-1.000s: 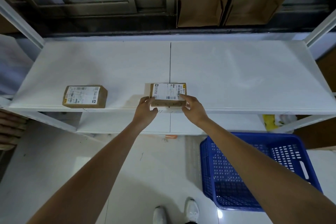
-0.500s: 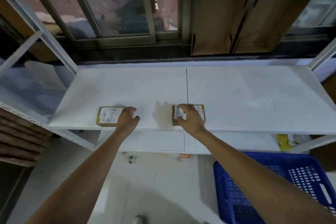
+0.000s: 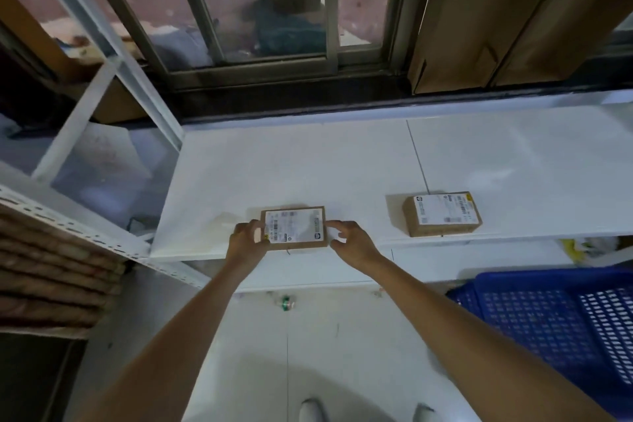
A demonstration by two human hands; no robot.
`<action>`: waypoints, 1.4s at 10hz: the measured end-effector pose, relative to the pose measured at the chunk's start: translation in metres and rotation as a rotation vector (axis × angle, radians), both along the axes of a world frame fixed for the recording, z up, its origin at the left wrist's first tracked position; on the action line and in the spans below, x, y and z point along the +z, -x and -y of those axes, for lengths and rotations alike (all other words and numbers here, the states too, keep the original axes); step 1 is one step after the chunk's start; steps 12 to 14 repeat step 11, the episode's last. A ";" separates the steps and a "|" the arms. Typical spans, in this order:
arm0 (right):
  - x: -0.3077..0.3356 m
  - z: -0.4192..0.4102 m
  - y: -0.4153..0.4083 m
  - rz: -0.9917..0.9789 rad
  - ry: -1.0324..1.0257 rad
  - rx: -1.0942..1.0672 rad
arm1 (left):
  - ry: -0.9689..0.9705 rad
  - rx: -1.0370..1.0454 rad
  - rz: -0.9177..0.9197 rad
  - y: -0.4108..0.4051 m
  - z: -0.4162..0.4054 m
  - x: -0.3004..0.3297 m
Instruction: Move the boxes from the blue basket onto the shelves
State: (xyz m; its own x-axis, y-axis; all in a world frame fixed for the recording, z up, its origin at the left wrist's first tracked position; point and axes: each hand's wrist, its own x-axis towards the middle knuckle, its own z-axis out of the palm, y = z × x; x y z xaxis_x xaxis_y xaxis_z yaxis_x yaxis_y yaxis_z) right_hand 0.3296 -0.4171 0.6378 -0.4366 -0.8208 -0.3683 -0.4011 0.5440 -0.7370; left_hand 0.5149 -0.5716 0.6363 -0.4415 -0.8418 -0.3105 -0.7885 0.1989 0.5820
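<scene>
Two small brown cardboard boxes with white labels lie near the front edge of the white shelf. The left box sits between my hands. My left hand grips its left end, thumb on top. My right hand is at its right end with fingers spread, fingertips touching or nearly touching the edge. The right box rests alone on the shelf, untouched. The blue basket stands on the floor at the lower right; no boxes show inside it.
A second white shelf unit stands to the left with stacked brown material under it. A window and flattened cardboard are behind the shelf. A small green object lies on the floor. My shoes show at the bottom edge.
My right hand left the right box and came over to the left box's right end. My left hand stayed on the left box. The view swung to the left.
</scene>
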 end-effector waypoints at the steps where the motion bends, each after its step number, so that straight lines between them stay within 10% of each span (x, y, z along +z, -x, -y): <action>1: -0.010 0.007 -0.012 0.023 -0.025 -0.009 | -0.071 -0.031 -0.028 -0.004 -0.002 -0.013; 14: -0.006 0.013 -0.015 0.083 -0.035 -0.046 | -0.115 -0.009 -0.158 -0.007 0.000 -0.016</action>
